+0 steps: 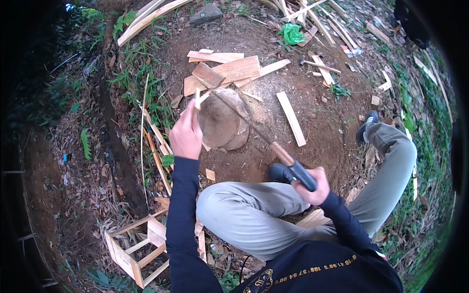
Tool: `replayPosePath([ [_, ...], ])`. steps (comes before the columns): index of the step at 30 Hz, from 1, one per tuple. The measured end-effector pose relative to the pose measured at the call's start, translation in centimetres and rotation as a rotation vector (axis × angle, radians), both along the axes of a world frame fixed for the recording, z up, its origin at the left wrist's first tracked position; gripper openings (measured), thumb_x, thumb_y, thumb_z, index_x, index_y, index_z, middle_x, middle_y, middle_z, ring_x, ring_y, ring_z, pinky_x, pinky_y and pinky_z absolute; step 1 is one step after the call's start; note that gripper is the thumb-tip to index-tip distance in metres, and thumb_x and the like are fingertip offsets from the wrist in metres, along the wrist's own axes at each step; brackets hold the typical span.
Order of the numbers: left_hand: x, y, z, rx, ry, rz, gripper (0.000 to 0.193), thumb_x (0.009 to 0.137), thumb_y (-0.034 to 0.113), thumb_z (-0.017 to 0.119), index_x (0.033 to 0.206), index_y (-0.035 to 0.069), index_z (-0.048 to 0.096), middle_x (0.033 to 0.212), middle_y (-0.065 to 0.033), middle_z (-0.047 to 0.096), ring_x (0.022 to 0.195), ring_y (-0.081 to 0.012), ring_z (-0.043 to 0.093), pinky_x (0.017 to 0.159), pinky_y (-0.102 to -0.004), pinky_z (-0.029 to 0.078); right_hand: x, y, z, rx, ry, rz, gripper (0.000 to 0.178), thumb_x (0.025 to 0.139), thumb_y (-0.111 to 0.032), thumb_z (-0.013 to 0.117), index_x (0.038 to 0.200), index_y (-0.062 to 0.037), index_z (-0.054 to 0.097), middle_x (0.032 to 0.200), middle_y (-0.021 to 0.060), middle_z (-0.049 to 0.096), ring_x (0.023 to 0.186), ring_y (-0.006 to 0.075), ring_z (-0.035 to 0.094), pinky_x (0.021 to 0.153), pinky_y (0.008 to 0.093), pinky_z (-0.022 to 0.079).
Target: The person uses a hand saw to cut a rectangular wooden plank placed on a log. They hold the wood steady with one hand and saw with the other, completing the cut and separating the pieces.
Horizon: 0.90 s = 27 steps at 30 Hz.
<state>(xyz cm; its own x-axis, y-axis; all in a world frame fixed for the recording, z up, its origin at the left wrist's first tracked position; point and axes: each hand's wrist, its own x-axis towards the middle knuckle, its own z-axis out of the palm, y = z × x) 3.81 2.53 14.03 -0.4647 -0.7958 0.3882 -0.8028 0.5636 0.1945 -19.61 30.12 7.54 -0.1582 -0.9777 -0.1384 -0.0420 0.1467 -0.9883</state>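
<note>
My left hand is closed around a thin pale wood strip, whose upper end sticks out past the fingers at the left side of a round tree stump. In my right hand is a machete with a wood-and-black handle, the fingers wrapped around its black end. Its long, narrow dark blade slants up and left across the stump, the tip near a short brown board. Whether the blade touches the stump or the strip, I cannot tell.
Beyond the stump lie a wide board and several offcuts. A loose slat rests to the right, with a hammer farther off. A small wooden frame stands at lower left. A green plastic bag lies near scrap wood.
</note>
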Motion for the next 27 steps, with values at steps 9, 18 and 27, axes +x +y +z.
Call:
replayPosePath([
  [9, 2.1, 3.5, -8.5, 0.053, -0.247, -0.243, 0.063, 0.087, 0.043, 0.068, 0.139, 0.009, 0.055, 0.133, -0.0160, 0.059, 0.120, -0.0328, 0.055, 0.100, -0.0470, 0.047, -3.2, 0.2, -0.7, 0.008, 0.208, -0.158, 0.025, 0.075, -0.007, 0.070, 0.063, -0.0032, 0.050, 0.048, 0.0047, 0.044, 0.040, 0.0143, 0.046, 0.047, 0.0303, 0.037],
  [18, 2.1, -2.8, -10.1, 0.064, -0.085, -0.083, 0.077, 0.083, 0.053, 0.073, 0.138, 0.003, 0.052, 0.137, -0.0193, 0.053, 0.123, -0.0335, 0.052, 0.104, -0.0460, 0.042, -6.1, -0.4, -3.5, 0.171, 0.301, -0.201, 0.026, 0.080, -0.011, 0.072, 0.065, -0.0009, 0.053, 0.048, 0.0044, 0.044, 0.043, 0.0115, 0.045, 0.046, 0.0306, 0.037],
  [27, -0.3, -8.1, -5.9, 0.368, -0.275, -0.034, 0.092, 0.057, 0.061, 0.088, 0.121, 0.002, 0.058, 0.109, -0.0145, 0.052, 0.106, -0.0319, 0.057, 0.092, -0.0428, 0.047, -6.6, -1.4, -4.8, 0.151, 0.328, -0.228, 0.020, 0.080, -0.010, 0.071, 0.070, 0.0003, 0.058, 0.050, 0.0046, 0.049, 0.044, 0.0124, 0.047, 0.047, 0.0307, 0.038],
])
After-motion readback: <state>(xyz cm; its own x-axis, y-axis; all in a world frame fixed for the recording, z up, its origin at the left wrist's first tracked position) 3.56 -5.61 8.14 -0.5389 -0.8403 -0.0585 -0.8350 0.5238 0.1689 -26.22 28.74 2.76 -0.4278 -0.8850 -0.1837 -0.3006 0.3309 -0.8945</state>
